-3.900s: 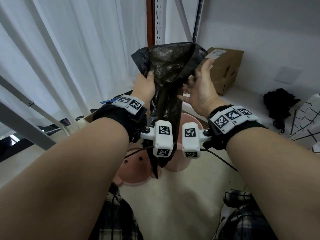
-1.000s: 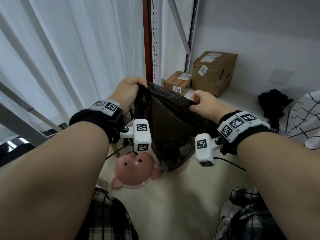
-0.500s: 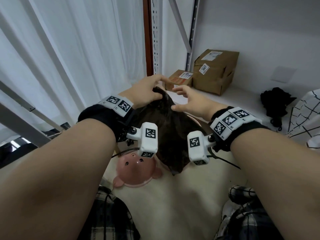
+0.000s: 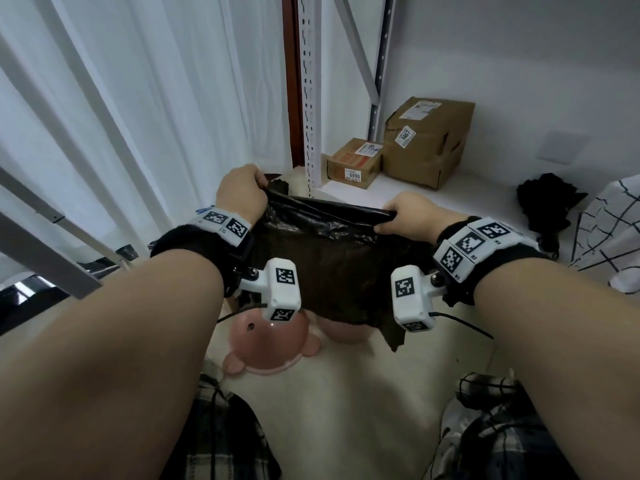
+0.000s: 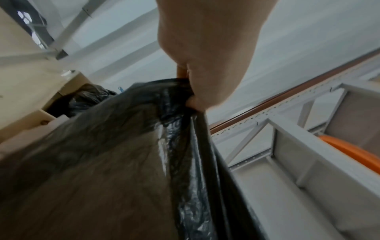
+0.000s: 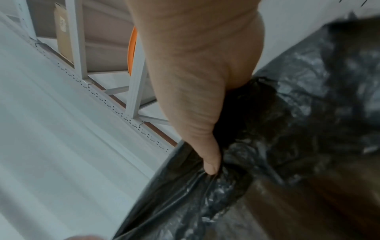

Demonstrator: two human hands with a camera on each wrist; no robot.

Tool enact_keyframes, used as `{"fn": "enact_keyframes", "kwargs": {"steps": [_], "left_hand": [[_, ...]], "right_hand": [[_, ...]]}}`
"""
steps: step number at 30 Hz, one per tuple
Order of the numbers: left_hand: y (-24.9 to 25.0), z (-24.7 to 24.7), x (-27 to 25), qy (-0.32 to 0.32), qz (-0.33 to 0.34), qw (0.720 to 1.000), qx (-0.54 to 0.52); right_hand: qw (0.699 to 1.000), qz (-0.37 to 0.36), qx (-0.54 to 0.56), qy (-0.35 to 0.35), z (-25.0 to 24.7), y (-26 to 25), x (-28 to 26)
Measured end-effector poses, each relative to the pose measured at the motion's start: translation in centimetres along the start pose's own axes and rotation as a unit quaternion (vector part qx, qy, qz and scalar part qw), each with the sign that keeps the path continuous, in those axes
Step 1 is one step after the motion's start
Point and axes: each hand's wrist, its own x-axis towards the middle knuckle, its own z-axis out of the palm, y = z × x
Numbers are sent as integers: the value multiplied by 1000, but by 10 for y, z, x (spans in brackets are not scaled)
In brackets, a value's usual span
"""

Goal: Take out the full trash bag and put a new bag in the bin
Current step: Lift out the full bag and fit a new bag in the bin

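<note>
Both hands, the left hand (image 4: 242, 195) and right hand (image 4: 408, 216), now gripping the black bag (image 4: 329, 265) rim, are stretching it wider than moments ago, readying it for the pink bin (image 4: 346, 332).

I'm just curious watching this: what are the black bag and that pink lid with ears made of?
The black bag looks like thin glossy plastic film: it crinkles and is see-through where stretched. The pink lid looks like smooth moulded hard plastic, with a small shiny highlight.
</note>
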Motion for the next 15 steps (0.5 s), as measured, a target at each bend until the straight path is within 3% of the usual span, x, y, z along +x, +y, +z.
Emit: {"fn": "enact_keyframes", "kwargs": {"steps": [2, 4, 6, 9, 15], "left_hand": [[8, 5, -2, -60, 30, 993, 94], [23, 12, -3, -164, 119, 965, 164], [37, 20, -7, -233, 167, 939, 189], [40, 27, -12, -212, 198, 940, 183], [10, 21, -12, -129, 160, 967, 149]], "right_hand": [[1000, -20, -20, 7, -4, -4, -1], [998, -53, -36, 26, -9, -11, -1], [994, -87, -42, 53, -14, -17, -1], [992, -87, -53, 79, -16, -16, -2], [992, 58, -69, 91, -9, 26, -6]]}}
